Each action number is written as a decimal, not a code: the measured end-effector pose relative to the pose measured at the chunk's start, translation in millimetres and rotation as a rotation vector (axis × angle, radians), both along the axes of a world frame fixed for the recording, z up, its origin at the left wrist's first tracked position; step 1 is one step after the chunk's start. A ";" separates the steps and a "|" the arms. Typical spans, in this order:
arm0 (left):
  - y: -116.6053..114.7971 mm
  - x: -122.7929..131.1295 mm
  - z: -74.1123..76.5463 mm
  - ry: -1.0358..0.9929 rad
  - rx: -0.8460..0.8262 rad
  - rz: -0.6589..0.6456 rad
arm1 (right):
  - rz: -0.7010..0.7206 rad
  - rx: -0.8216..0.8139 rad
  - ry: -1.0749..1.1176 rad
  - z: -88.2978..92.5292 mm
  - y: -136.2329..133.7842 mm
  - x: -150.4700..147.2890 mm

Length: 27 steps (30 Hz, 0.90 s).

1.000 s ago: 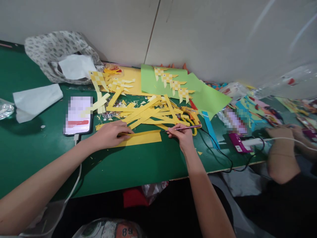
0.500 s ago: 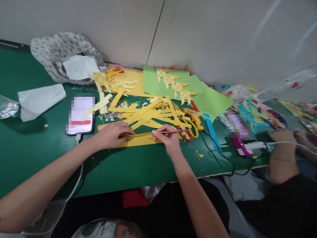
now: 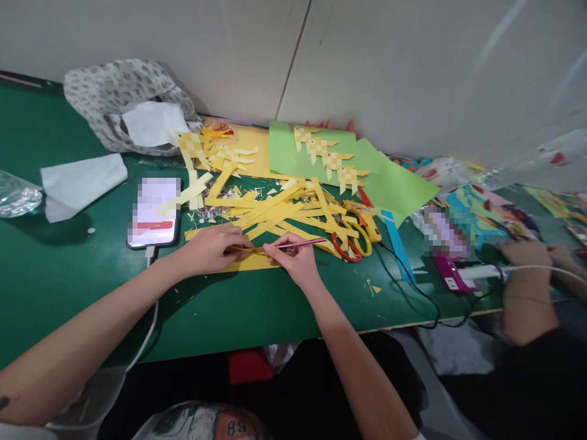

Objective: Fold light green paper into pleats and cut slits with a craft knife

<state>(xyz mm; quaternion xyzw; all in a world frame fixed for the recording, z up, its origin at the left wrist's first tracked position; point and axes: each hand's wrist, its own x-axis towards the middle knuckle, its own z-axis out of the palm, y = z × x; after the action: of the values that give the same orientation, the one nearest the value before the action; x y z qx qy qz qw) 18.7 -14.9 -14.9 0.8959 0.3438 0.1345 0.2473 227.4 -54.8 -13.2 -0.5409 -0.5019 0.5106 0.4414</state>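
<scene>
My left hand (image 3: 213,247) rests on the yellow paper (image 3: 250,264) near the table's front edge, its fingers curled over a strip along the upper edge. In a closed pinch, my right hand (image 3: 296,256) holds a thin pink stick (image 3: 305,242), perhaps a pencil, pointing right. Its fingertips meet the same paper edge, a short way right of my left fingers. Just beyond both hands lies a heap of yellow paper strips (image 3: 275,214). Scissors with red and yellow handles (image 3: 364,241) lie right of the heap, beside a yellow glue gun (image 3: 369,221).
A phone (image 3: 153,214) with a white cable is at left. Woven paper fish (image 3: 337,162) lie on green sheets (image 3: 394,183) at the back. A patterned cloth bag (image 3: 119,91) stands back left. At right are a purple power strip (image 3: 452,275) and another person's hands (image 3: 525,260).
My right hand has slid left along the paper with the stick, closer to my left hand. My left hand stays about where it was. The view has shifted slightly.
</scene>
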 end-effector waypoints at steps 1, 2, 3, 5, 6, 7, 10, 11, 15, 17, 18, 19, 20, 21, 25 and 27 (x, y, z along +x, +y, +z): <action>0.0 0.0 0.1 0.002 0.001 0.000 | 0.001 -0.003 0.004 0.3 0.1 1.3; 0.0 0.1 0.2 -0.001 0.000 -0.001 | -0.001 -0.005 0.011 0.5 0.3 3.2; 0.1 0.1 0.3 -0.001 -0.002 -0.003 | -0.009 -0.006 0.021 0.7 0.4 5.4; 0.1 0.2 0.3 -0.001 -0.007 -0.003 | -0.035 -0.006 0.041 1.0 0.7 10.8; 0.2 0.2 0.3 0.003 -0.009 -0.001 | -0.048 -0.009 0.047 1.2 0.8 13.8; 0.2 0.2 0.1 0.007 -0.010 0.003 | -0.060 -0.012 0.050 1.3 0.9 16.9; 0.1 0.0 -0.8 0.012 -0.009 0.008 | -0.091 -0.023 0.046 1.6 1.4 26.6; 0.0 -0.2 -1.2 0.008 -0.006 0.009 | -0.096 -0.022 0.046 1.4 1.7 29.8; -0.4 -0.4 -2.5 -0.005 0.013 0.006 | -0.090 0.009 0.037 -1.3 3.7 41.5; -0.5 -0.4 -2.7 -0.009 0.022 0.008 | -0.109 0.021 0.029 -2.9 4.8 46.5; -0.5 -0.3 -2.7 -0.009 0.025 0.009 | -0.121 0.024 0.027 -3.5 5.3 49.0; -0.5 -0.3 -2.7 -0.008 0.026 0.010 | -0.131 0.027 0.025 -3.7 5.7 51.4; -0.5 -0.2 -2.7 -0.006 0.027 0.011 | -0.138 0.031 0.023 -3.7 6.0 53.9; -0.5 -0.2 -2.8 -0.004 0.028 0.010 | -0.142 0.034 0.023 -3.5 6.2 56.5; -0.5 -0.2 -3.5 -0.007 0.041 0.008 | -0.166 0.048 0.002 -2.2 6.9 68.0; -0.5 -0.3 -3.9 -0.012 0.048 0.008 | -0.193 0.055 -0.017 -2.0 7.5 73.9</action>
<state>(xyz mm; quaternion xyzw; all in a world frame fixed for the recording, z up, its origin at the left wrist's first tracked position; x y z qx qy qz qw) 18.5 -15.4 -18.8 0.8994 0.3425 0.1492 0.2271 301.3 -47.4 -15.2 -0.5786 -0.4649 0.4475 0.4988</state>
